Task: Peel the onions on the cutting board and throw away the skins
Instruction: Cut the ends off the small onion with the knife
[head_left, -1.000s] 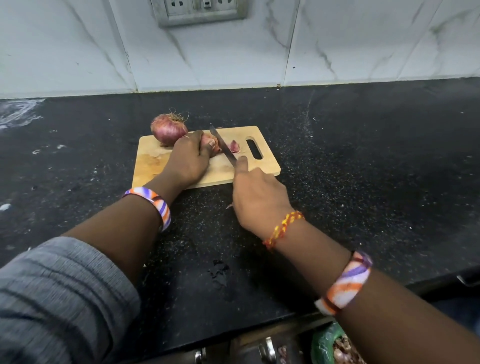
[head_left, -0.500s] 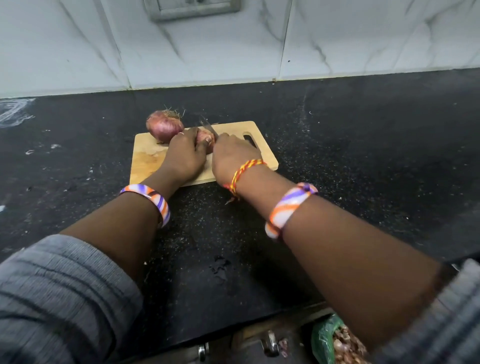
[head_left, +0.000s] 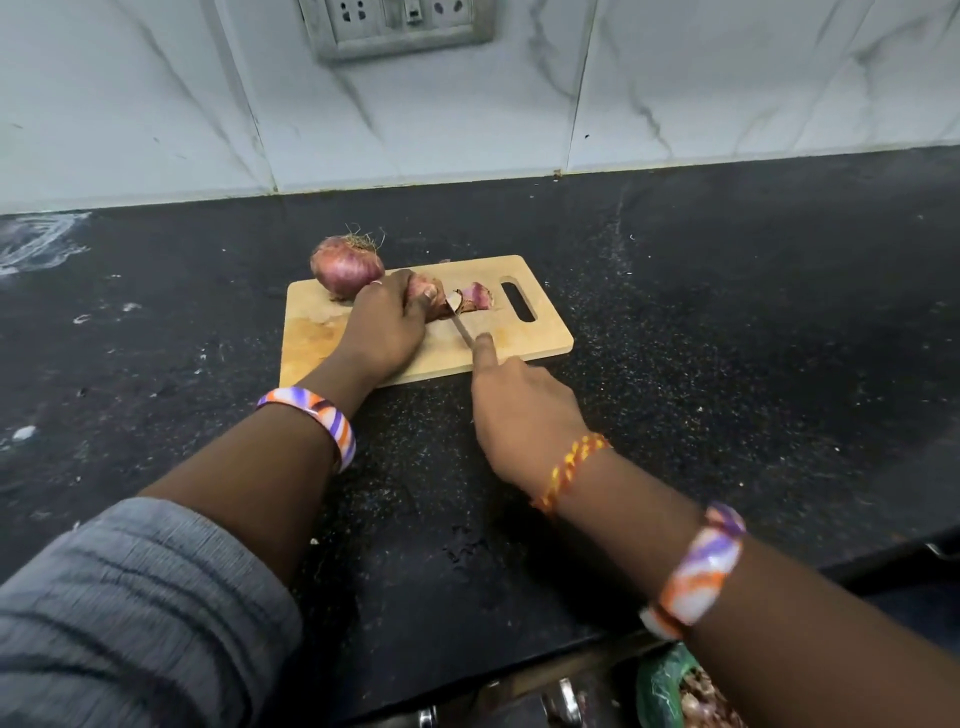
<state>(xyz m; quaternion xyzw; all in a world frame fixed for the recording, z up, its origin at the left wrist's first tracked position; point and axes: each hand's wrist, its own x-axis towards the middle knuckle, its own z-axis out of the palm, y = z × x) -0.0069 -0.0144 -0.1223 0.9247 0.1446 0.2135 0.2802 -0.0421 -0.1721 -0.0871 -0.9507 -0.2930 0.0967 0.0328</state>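
On a wooden cutting board (head_left: 524, 338), the left hand (head_left: 382, 332) grips an onion (head_left: 428, 296), mostly hiding it. The right hand (head_left: 524, 410) grasps a knife (head_left: 460, 326) (handle hidden, forefinger along the blade). A second onion (head_left: 345, 265) sits behind.

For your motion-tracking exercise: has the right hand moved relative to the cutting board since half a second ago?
Yes. The right hand has drawn back toward the person, off the cutting board onto the counter, still holding the knife.

A black speckled countertop (head_left: 727, 338) is seen, with a wooden cutting board (head_left: 535, 332) laid flat on it, near the tiled wall behind.
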